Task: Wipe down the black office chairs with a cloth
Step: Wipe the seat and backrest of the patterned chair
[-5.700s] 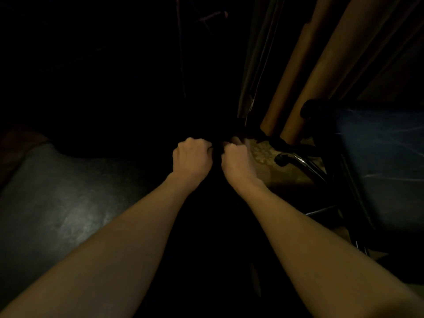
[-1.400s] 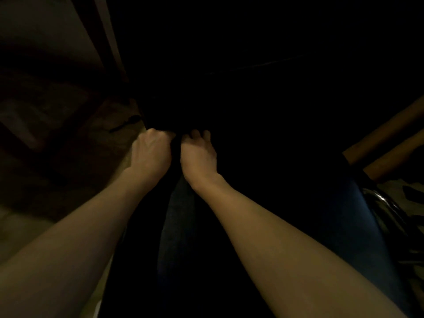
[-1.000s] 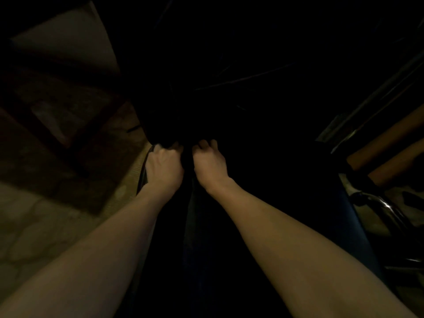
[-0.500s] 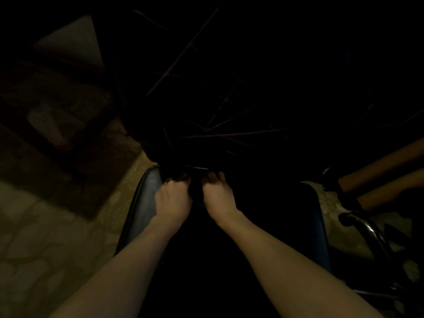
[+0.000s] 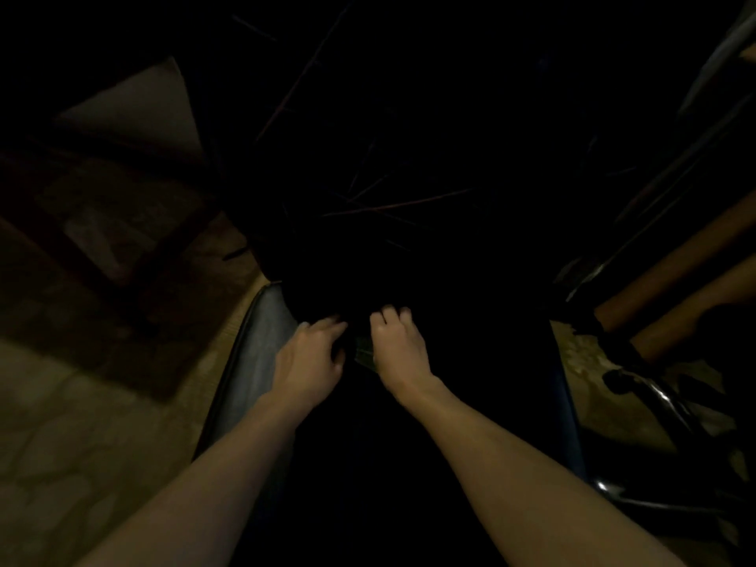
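Very dark frame. Black padded vinyl office chair seat point(image 5: 253, 362) directly below, glossy left edge catching faint light, backrest point(image 5: 409, 178) rising black behind it. Both hands at the crease where seat meets back. Left hand point(image 5: 309, 364) palm down, fingers loosely spread toward the crease, thumb turned inward; right hand point(image 5: 399, 349) knuckles up, fingers curled down into the dark. Between them a small pale-greenish crumpled patch, likely the cloth point(image 5: 364, 356), mostly lost in shadow. Neither hand plainly clenched; cannot tell whether either actually grips the cloth or merely presses on it.

Risks, as judgement only: dark cloth on black upholstery under poor light, so easy to lose or to let slip into the gap behind the seat. Missed patches likely, with dirt and streaks invisible. Fingertips pushed deep into the crease could get pinched if the backrest tips. Chrome frame of a neighbouring chair point(image 5: 654, 399) close at right, a snag for an elbow on a wide stroke. Patterned floor point(image 5: 82, 423) at left, clear of the work.
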A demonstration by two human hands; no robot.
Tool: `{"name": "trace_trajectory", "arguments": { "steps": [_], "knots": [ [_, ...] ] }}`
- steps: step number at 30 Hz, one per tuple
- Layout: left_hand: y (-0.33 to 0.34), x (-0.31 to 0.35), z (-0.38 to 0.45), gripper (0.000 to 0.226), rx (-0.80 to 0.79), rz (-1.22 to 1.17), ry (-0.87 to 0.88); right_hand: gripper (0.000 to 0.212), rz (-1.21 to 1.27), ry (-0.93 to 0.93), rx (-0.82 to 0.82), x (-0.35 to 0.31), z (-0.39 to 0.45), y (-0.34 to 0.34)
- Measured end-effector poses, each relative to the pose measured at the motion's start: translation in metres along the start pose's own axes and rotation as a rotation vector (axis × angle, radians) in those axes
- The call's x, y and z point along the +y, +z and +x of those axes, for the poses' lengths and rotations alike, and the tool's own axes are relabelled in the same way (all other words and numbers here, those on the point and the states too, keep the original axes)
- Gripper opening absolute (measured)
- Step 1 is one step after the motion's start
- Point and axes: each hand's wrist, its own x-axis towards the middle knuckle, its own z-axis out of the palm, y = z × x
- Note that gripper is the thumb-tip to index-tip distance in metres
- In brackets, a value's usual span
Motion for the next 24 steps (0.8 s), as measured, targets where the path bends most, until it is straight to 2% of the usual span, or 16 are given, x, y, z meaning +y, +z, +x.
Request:
{"name": "trace_trajectory", "arguments": {
  "steps": [3, 6, 11, 14, 18, 22, 24],
  "knots": [
    [0.003, 0.026, -0.027, 0.049, -0.158, 0.031, 0.045, 0.045, -0.013, 0.029, -0.011, 0.011, -0.039, -0.005],
    [0.012, 0.048, -0.066, 0.052, -0.205, 0.062, 0.073, 0.051, -0.032, 0.063, -0.042, 0.019, -0.088, -0.004],
    [0.018, 0.07, -0.131, 0.07, -0.325, -0.009, 0.022, 0.058, 0.0, 0.098, -0.081, 0.022, -0.154, -0.001],
    [0.009, 0.081, -0.156, 0.058, -0.279, -0.01, -0.003, 0.05, 0.044, 0.152, -0.059, 0.014, -0.176, -0.002],
    [-0.004, 0.093, -0.181, 0.027, -0.159, 0.163, 0.042, 0.044, 0.124, 0.192, -0.033, 0.002, -0.196, -0.002],
    [0.0, 0.097, -0.228, 0.026, -0.162, 0.251, 0.088, 0.041, 0.133, 0.137, -0.04, -0.004, -0.236, 0.005],
    [0.005, 0.092, -0.244, 0.028, -0.119, 0.196, 0.102, 0.041, 0.16, 0.084, -0.04, -0.002, -0.253, 0.009]
  ]
}}
